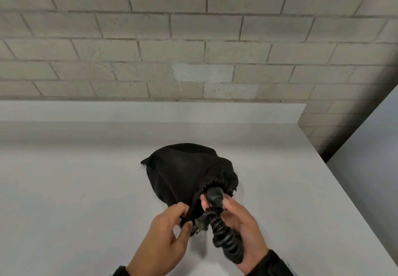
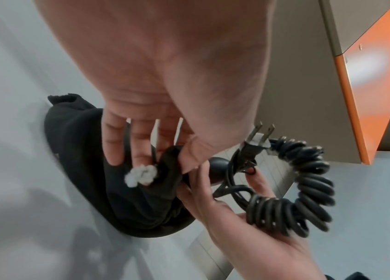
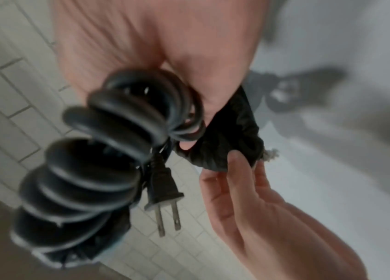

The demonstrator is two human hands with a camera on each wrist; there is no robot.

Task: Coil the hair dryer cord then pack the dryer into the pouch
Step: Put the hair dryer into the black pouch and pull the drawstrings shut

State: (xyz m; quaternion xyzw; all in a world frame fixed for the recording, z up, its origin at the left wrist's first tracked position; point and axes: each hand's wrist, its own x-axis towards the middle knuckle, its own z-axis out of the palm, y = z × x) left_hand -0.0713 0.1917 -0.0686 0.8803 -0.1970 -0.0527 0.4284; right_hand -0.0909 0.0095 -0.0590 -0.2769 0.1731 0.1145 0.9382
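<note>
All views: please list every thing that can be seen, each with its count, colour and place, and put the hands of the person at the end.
pouch: one, black, lying on the table, mouth gathered toward the person.
hair dryer handle: one, black, sticking out of the pouch mouth; the rest is hidden inside.
coiled cord: one, black, outside the pouch, in the right palm.
plug: one, black with two metal prongs, hanging beside the coil.
drawstring end: one, white, frayed, at the pouch mouth.
table: one, pale grey, under everything.
wall: grey blocks, behind the table.
cabinet panel: orange, left wrist view.
left hand: pinches the pouch edge.
right hand: holds the coiled cord.
</note>
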